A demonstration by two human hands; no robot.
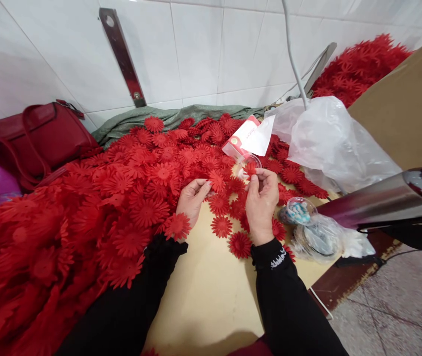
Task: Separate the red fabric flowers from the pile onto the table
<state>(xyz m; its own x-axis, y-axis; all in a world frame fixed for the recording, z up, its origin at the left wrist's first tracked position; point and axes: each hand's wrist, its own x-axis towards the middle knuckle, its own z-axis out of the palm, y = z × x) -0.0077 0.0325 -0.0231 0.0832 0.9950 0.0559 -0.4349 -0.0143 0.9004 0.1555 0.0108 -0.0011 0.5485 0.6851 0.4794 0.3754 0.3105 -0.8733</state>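
Note:
My left hand [192,199] pinches the edge of a red artificial flower [217,181] between thumb and forefinger. Another red flower lies over its wrist, by the black sleeve cuff. To the right, my right hand [262,205] is closed with its fingertips on a small red flower piece [250,169]. That piece is held just in front of a clear round plastic tub [251,160]. Several loose red flowers [222,226] lie on the pale tabletop [207,277] between my hands. A large heap of red flowers [133,173] spreads to the left and behind.
Behind the tub is a tissue box [238,137]. At right are a clear plastic bag [325,133], a steel cylinder [374,202] and a tub with blue-white bits [298,211]. A red handbag [36,136] sits far left. More red flowers [362,66] are piled at back right.

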